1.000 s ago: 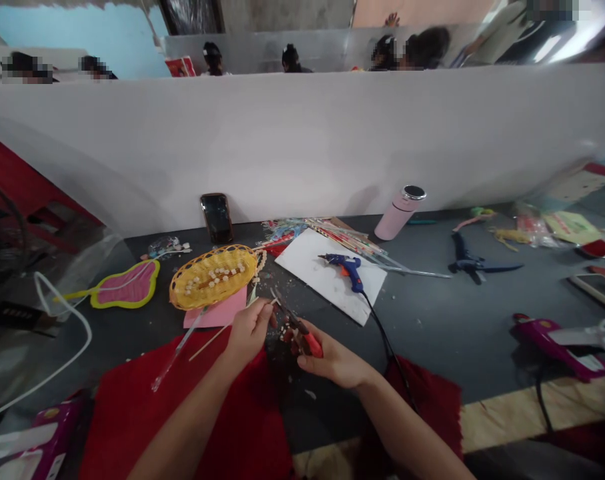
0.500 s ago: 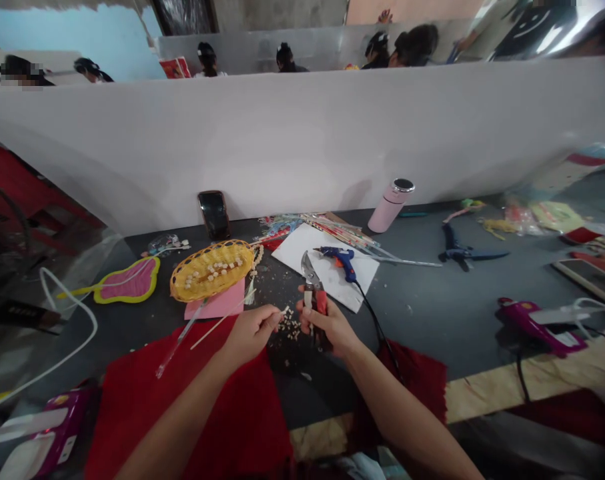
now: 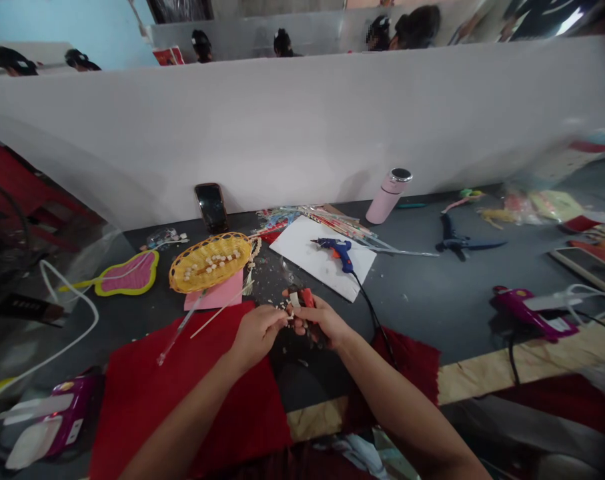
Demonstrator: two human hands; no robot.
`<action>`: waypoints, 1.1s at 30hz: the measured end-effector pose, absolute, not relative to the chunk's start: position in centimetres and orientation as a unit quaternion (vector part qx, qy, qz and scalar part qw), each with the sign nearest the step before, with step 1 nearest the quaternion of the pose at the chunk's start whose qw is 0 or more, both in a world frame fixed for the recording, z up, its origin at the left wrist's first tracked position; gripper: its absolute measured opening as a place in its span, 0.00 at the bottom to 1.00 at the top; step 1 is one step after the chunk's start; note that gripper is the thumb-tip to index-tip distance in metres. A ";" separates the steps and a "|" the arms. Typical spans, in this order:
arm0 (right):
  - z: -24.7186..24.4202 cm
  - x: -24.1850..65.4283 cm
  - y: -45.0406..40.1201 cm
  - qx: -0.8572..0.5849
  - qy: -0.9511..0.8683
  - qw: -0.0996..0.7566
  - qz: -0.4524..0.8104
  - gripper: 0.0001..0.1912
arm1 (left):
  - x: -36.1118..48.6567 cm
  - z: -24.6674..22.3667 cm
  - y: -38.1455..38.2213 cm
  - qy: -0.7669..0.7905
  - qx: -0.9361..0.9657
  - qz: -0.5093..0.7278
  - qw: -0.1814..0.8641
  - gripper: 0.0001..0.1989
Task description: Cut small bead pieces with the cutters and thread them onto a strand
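Observation:
My left hand (image 3: 258, 330) pinches a tiny pale piece between thumb and fingers, above the dark table. Close on its right, my right hand (image 3: 322, 321) is wrapped round pruning shears (image 3: 302, 299) with red and white on the handles; their blades are hard to make out. The fingertips of both hands nearly meet. Small pale bits (image 3: 282, 305) lie scattered by the fingers. Left of them a yellow woven basket (image 3: 242, 265) holds several pale pieces. A blue glue gun (image 3: 338, 252) rests on a white sheet (image 3: 302, 243).
A red cloth (image 3: 147, 400) covers the front left, with a thin stick (image 3: 222, 310) just beyond. A phone (image 3: 212, 207) and a pink bottle (image 3: 388, 197) stand by the partition (image 3: 292, 127). The glue gun's black cord (image 3: 375, 313) runs right of my hand. Blue pliers (image 3: 457, 240) lie farther right.
The shears have turned and come nearer my left hand, their blades no longer standing out over the white sheet. The whole view has shifted slightly, so the table things sit higher.

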State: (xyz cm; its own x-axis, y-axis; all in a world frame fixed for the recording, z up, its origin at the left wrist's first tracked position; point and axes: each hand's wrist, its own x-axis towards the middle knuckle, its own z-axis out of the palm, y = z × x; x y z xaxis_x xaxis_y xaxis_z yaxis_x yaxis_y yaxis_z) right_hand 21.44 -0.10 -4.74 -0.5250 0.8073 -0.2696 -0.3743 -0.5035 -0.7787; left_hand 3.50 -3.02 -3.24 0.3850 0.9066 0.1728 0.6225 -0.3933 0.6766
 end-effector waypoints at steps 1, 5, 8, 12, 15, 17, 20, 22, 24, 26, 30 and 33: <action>-4.7 21.4 -0.1 -0.316 -0.328 0.368 0.810 0.25 | 3.6 -3.3 -3.1 0.483 0.791 0.276 0.254 0.15; -4.2 21.0 -0.4 -0.311 -0.305 0.382 0.815 0.25 | 3.8 -3.9 -3.4 0.483 0.793 0.306 0.209 0.14; -3.9 20.6 -0.6 -0.326 -0.297 0.416 0.795 0.26 | 3.9 -4.3 -3.4 0.497 0.784 0.320 0.188 0.13; -4.2 20.4 -0.5 -0.337 -0.335 0.431 0.767 0.26 | 3.9 -4.3 -3.4 0.514 0.766 0.330 0.200 0.13; -5.0 20.6 -0.3 -0.347 -0.388 0.437 0.733 0.26 | 3.8 -4.1 -3.4 0.526 0.741 0.351 0.224 0.12; -5.5 20.7 -0.2 -0.366 -0.459 0.441 0.679 0.25 | 3.6 -3.9 -3.3 0.547 0.706 0.374 0.248 0.12; -5.9 21.1 -0.1 -0.409 -0.596 0.427 0.544 0.22 | 3.1 -3.4 -2.9 0.583 0.638 0.409 0.292 0.13; -6.0 21.6 0.2 -0.438 -0.668 0.404 0.447 0.22 | 2.7 -3.2 -2.6 0.592 0.600 0.426 0.327 0.14; -6.1 22.1 0.6 -0.464 -0.713 0.384 0.359 0.23 | 2.3 -3.1 -2.3 0.591 0.569 0.445 0.359 0.16; -6.2 22.6 1.1 -0.489 -0.745 0.357 0.281 0.24 | 2.1 -3.3 -2.1 0.584 0.542 0.463 0.388 0.17; -6.1 23.4 1.9 -0.569 -0.764 0.245 0.181 0.27 | 2.1 -3.9 -2.0 0.558 0.486 0.485 0.466 0.16; -6.0 23.7 2.0 -0.591 -0.774 0.178 0.142 0.26 | 2.2 -4.2 -1.9 0.537 0.455 0.495 0.509 0.14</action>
State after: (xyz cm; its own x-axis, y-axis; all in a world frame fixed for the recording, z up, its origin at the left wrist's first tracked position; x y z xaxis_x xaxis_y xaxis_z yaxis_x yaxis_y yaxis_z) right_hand 23.66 2.01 -6.03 -0.2388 0.9651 0.1075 0.8636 0.2617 -0.4308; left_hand 2.21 -1.88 -4.20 -0.0677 0.9930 -0.0972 -0.0152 0.0964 0.9952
